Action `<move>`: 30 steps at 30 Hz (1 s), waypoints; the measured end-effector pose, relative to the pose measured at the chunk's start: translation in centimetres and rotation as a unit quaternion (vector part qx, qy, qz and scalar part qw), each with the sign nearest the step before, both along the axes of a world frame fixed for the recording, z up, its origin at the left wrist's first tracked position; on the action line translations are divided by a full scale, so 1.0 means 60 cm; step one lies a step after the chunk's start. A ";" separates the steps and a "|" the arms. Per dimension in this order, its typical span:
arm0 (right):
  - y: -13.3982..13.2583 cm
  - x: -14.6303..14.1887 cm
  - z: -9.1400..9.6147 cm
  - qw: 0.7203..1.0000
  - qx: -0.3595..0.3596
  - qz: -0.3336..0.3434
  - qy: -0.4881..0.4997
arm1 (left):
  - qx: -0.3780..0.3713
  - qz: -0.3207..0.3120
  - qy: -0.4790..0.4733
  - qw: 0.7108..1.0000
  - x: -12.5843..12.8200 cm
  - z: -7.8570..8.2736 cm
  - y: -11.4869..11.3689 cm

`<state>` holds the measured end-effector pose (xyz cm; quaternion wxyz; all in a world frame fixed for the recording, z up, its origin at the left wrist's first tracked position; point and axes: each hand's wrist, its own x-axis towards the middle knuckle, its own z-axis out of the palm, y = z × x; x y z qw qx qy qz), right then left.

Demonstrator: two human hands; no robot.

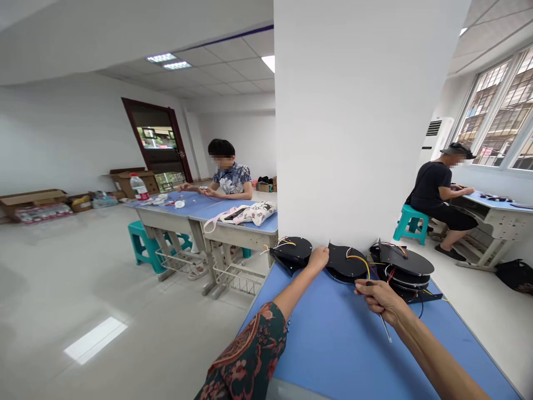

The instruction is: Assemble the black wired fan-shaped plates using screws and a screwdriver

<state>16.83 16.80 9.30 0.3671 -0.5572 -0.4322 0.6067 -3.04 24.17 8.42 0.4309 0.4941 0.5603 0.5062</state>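
Note:
On the blue table [325, 333], a flat black snail-shaped blower housing [346, 263] lies in the middle, with yellow, red and white wires on top. My left hand [318, 258] is closed on its left edge; the fingertips are partly hidden. In my right hand [381, 299] is a screwdriver [386, 328], its thin metal shaft pointing down towards me and its handle mostly covered by the fingers. This hand is close to the housing's front right side. Another black housing [297, 250] with loose wires lies to the left of my left hand. Several more form a stack [406, 264] on the right.
A white pillar [358, 122] rises directly behind the table. Beyond it on the left, a person [231, 178] sits at blue desks with a bottle [139, 188] and a cloth bag [250, 214]. Another person [433, 180] works at a desk on the right.

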 end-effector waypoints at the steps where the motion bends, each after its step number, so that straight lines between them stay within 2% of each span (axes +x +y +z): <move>1: -0.011 0.005 -0.004 0.999 0.000 0.002 0.035 | 0.013 0.007 0.041 0.999 -0.009 0.005 -0.011; 3: -0.030 0.015 -0.012 0.997 0.006 0.004 0.077 | 0.043 0.017 0.116 0.992 -0.035 0.017 -0.034; 5: -0.048 0.026 -0.019 0.996 0.012 0.002 0.092 | 0.067 0.013 0.231 0.971 -0.072 0.030 -0.057; 6: -0.056 0.031 -0.023 0.995 0.013 0.002 0.095 | 0.078 -0.002 0.367 0.927 -0.092 0.036 -0.067; 9: -0.078 0.043 -0.030 0.995 0.007 0.003 0.101 | 0.064 -0.018 0.498 0.865 -0.145 0.046 -0.089; 12: -0.098 0.052 -0.035 0.995 -0.001 0.006 0.103 | 0.064 -0.029 0.555 0.829 -0.168 0.041 -0.097; 18: -0.127 0.070 -0.033 0.989 0.004 -0.008 0.146 | 0.089 -0.015 0.633 0.769 -0.165 0.026 -0.096; 22: -0.141 0.091 -0.022 0.986 0.030 -0.018 0.165 | 0.100 0.005 0.659 0.745 -0.171 0.047 -0.106; 25: -0.149 0.106 -0.016 0.982 0.051 -0.017 0.179 | 0.116 0.033 0.674 0.729 -0.174 0.070 -0.128; 28: -0.151 0.118 -0.011 0.978 0.072 -0.022 0.197 | 0.180 0.067 0.695 0.693 -0.172 0.084 -0.165; 30: -0.149 0.125 -0.008 0.972 0.091 -0.037 0.212 | 0.246 0.064 0.701 0.666 -0.166 0.085 -0.196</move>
